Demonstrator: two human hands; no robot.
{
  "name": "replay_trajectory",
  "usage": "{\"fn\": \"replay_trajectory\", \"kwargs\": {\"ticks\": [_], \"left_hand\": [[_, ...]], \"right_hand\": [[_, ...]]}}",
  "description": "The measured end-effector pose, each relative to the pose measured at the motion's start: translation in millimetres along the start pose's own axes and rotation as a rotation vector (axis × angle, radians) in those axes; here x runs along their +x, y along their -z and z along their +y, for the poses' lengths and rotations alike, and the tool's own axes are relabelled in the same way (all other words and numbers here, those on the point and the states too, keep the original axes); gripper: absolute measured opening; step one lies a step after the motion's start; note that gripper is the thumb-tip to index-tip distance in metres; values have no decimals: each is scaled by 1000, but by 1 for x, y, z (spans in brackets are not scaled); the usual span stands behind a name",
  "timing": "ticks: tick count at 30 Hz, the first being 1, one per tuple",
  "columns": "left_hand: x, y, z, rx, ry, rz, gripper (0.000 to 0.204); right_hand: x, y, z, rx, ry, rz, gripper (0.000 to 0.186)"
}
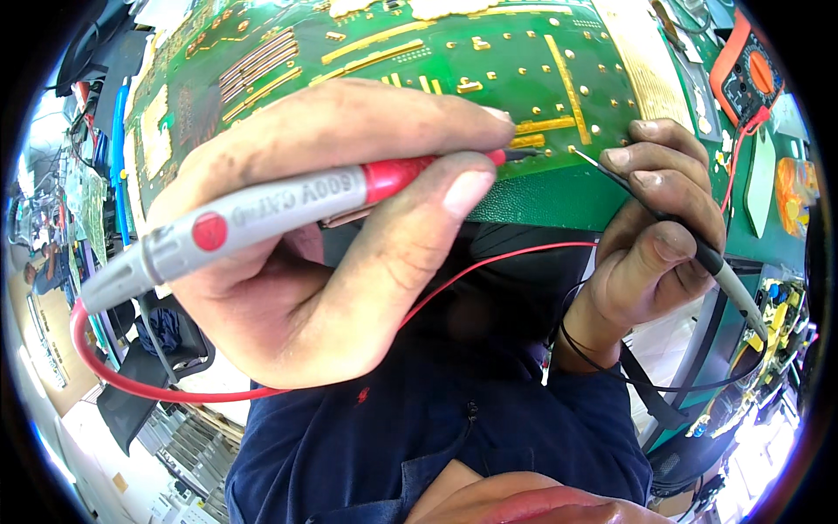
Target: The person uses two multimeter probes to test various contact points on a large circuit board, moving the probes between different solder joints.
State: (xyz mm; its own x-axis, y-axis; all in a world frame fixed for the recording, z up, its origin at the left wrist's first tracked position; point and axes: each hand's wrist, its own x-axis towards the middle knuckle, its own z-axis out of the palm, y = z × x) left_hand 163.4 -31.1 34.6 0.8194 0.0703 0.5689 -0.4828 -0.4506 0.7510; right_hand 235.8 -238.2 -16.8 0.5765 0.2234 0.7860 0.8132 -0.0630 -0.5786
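My left hand (367,271) grips a red and grey multimeter probe (288,205) between thumb and fingers. Its dark tip is at the near right edge of a large green circuit board (489,96) with gold-coloured parts; whether it touches a contact I cannot tell. My right hand (642,271) is closed around a black and grey multimeter probe (733,288). That probe's thin metal tip points left to the board's edge, a short way from the red probe's tip. Part of the board lies hidden behind my left hand.
An orange and black multimeter (755,74) lies at the far right, a red plug and lead at its near end. A red lead (506,256) and a thin black lead (646,384) hang before my body. A dark chair (131,402) stands left; an orange packet (794,196) lies right.
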Motion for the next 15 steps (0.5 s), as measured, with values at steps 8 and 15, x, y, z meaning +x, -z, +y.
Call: {"fn": "replay_trajectory", "kwargs": {"ticks": [8, 15], "left_hand": [[8, -16, 16, 12, 38, -36, 19], [8, -14, 19, -10, 90, -69, 17]], "right_hand": [[-2, -3, 5, 24, 29, 7, 44], [-2, 6, 6, 50, 31, 3, 40]]}}
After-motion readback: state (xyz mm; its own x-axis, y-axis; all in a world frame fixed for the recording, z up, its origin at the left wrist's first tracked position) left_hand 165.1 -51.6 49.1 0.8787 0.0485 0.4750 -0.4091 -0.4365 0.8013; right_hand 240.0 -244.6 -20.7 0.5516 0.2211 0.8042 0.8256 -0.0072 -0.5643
